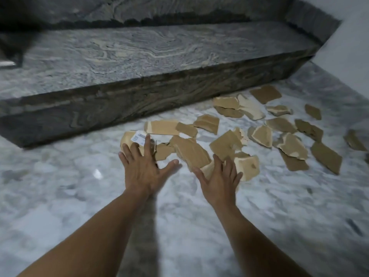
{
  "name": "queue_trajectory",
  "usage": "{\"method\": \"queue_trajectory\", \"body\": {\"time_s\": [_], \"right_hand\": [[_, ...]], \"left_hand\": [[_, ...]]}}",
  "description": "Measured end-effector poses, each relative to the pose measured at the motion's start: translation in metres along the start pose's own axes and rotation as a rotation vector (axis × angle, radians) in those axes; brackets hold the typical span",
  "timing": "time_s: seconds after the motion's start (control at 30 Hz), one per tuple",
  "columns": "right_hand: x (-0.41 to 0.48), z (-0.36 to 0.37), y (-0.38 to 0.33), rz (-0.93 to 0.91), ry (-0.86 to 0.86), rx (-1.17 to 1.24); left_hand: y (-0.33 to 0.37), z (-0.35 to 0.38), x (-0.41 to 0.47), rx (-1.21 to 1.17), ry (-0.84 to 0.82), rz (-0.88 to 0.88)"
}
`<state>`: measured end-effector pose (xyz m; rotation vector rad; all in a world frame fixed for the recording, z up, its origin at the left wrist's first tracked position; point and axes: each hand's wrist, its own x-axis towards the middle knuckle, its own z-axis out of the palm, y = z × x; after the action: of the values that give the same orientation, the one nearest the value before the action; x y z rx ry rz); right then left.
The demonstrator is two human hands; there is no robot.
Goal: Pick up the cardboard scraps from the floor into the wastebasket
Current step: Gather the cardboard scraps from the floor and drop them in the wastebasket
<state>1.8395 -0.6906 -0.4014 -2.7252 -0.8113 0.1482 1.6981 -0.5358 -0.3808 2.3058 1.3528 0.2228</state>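
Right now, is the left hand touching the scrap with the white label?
Cannot tell. In the head view the left hand is spread open with its fingertips overlapping the labelled scrap, but motion blur and the angle hide whether they press on it or hover above.

Bare forearms, unsleeved, ringless hands [179,172]

A single wide-angle view from a camera worn on the person's head, looking forward and steeply down. It faces a dark veined stone step [139,56] that runs across the upper half of the picture, sloping from lower left to upper right. Below the step, pale marble floor [60,196] fills the lower half. Both bare forearms enter from the bottom edge and stretch toward the step, so the camera sits close above them. Right of the step, a light wall [351,47] closes the upper right corner. Straight lines bow near the edges.
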Motion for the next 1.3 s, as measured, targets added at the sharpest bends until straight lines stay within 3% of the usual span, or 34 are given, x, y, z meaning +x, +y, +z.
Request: {"method": "queue_trajectory", "body": {"time_s": [0.1,0.27,0.4,0.53,0.87,1.07,1.17,1.3], "right_hand": [[0.031,0.001,0.001,-0.087,0.050,0.072],[0.080,-0.026,0.010,-0.147,0.171,0.452],[0.147,-0.058,0.045,-0.133,0.307,0.281],[0.222,-0.078,0.089,0.116,0.065,0.047],[0.309,-0.054,0.026,-0.013,-0.390,-0.022],[0.241,-0.064,0.021,-0.269,-0.430,-0.145],[0.203,-0.064,0.024,-0.383,-0.357,-0.138],[0.190,-0.061,0.031,-0.230,-0.283,-0.084]], "left_hand": [[0.023,0.014,0.009,0.008,-0.006,0.029],[0.070,0.033,0.028,0.024,-0.069,0.004],[0.103,0.050,0.033,0.135,-0.080,0.015],[0.112,0.060,0.038,0.240,-0.049,-0.001],[0.112,0.061,0.044,0.225,-0.065,-0.031],[0.111,0.060,0.042,0.179,-0.008,-0.029],[0.113,0.055,0.042,0.156,0.036,-0.025],[0.104,0.042,0.069,0.186,-0.017,-0.040]]}}
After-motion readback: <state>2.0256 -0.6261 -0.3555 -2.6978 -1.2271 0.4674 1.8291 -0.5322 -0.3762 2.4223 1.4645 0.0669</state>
